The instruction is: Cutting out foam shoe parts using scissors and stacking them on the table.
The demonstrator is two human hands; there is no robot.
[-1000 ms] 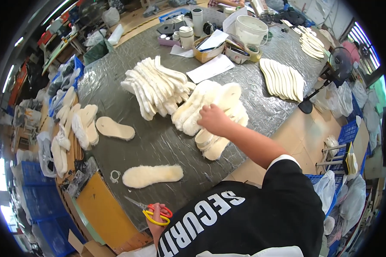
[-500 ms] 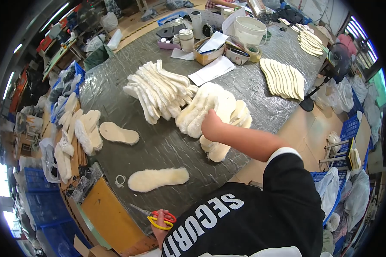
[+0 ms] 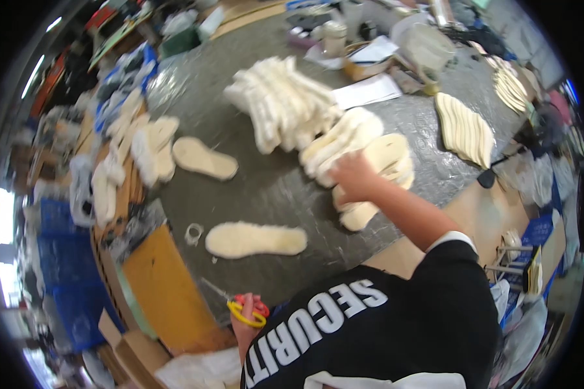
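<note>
My left hand is closed round scissors with one red and one yellow handle; their blades point up and left over the table edge. Over the near side of a loose pile of fluffy cream insoles is my right hand. Motion smears its fingers, and whether they grip an insole does not show. Beside it on the right lie smoother-faced insoles. A single fluffy insole lies nearest me, and another one, smooth side up, lies farther left. Behind them stands a thick row of fluffy insoles.
The dark plastic-covered table also bears a fanned stack of insoles and another at right. Papers, a bucket and a jar stand at the back. More insoles lie along the left edge; a small ring lies near me.
The whole view has shifted and turned, so the table's things sit elsewhere in it. My right hand stays at the insole pile, now blurred. My left hand still holds the scissors.
</note>
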